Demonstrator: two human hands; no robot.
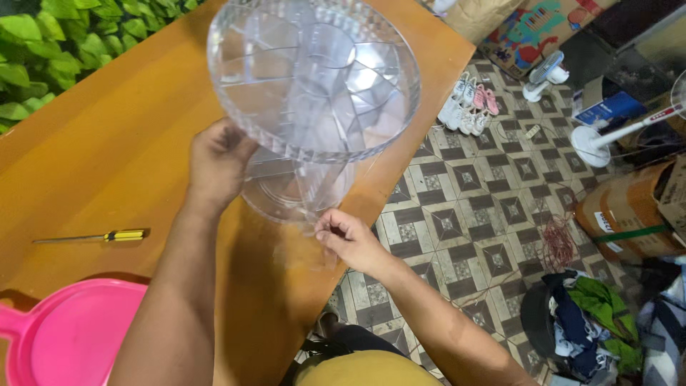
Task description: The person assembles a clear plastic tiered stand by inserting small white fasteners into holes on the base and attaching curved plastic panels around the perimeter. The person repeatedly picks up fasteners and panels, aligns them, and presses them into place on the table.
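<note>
A clear plastic tiered stand stands on the orange table point(107, 143). Its large round top tray point(314, 71) has divided compartments and a ribbed rim. Below it sits a smaller clear round base point(286, 189). My left hand point(218, 161) grips under the rim of the top tray at its left side. At the lower edge of the clear base, my right hand point(350, 236) pinches the plastic with its fingertips, close to the table's right edge.
A yellow-handled screwdriver point(93, 236) lies on the table at left. A pink plastic basin point(68, 332) sits at the near left corner. Green leaves point(50, 50) fill the far left. On the tiled floor to the right are shoes point(468, 107), fans point(614, 132), boxes and a clothes pile point(582, 322).
</note>
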